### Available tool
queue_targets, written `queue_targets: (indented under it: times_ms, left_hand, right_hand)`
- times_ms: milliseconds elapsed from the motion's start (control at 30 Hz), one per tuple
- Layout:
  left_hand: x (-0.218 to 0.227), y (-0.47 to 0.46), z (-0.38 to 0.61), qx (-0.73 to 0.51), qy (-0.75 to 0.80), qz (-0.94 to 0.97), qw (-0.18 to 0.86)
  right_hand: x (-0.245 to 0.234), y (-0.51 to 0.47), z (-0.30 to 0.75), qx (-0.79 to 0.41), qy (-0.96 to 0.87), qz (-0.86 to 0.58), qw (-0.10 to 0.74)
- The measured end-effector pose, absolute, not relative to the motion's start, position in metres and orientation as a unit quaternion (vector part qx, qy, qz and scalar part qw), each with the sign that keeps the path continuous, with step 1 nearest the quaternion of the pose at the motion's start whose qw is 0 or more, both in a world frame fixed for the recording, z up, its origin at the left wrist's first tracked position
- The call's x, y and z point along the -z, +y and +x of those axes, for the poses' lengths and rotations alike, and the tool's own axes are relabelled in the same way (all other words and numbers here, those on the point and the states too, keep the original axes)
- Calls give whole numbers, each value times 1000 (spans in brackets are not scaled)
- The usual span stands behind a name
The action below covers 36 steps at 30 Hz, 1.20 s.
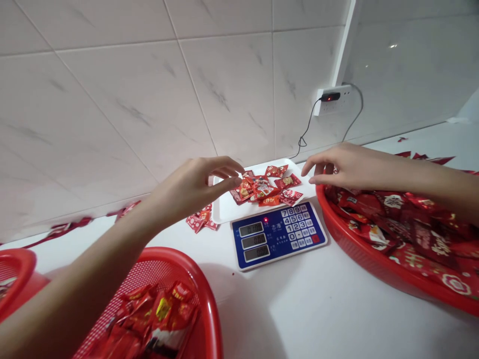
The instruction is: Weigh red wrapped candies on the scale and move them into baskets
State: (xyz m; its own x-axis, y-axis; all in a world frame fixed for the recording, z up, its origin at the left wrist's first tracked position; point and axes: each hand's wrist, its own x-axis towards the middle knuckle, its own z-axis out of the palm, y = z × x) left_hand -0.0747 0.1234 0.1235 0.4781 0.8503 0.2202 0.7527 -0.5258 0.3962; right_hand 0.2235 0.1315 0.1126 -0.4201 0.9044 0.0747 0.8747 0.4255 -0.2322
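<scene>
Red wrapped candies (264, 188) lie in a loose heap on the white tray (223, 212) of a digital scale. My left hand (217, 178) hovers at the tray's left side, thumb and fingers apart. Its fingertips are beside the heap; whether they touch a wrapper I cannot tell. Off the tray's right edge is my right hand (333, 163), fingers loosely bent and apart, with nothing in them. It hangs over the rim of a red basket (359, 264) full of red packets (396, 214). The blue keypad panel (279, 234) of the scale faces me, its display lit.
Another red basket (209, 304) holding red packets stands at the front left, with a further red basket (22, 257) at the left edge. Loose packets (202, 219) lie left of the tray. A cable runs to a wall socket (322, 107) behind the scale.
</scene>
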Motion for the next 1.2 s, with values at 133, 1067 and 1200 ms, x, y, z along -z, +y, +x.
queue_targets:
  times_ms: [133,1067,1200]
  left_hand:
    - [-122,124,-76,-193,472,851,123]
    - [-118,119,-79,-153,491,849,123]
    - [-118,121,-84,-171,484,845,149]
  right_hand:
    - [-110,133,227,-78,-841,-527,92]
    - [-114,116,257,-57,-778,-624,-54]
    - [-151,132,253,-21,-742,-660,116]
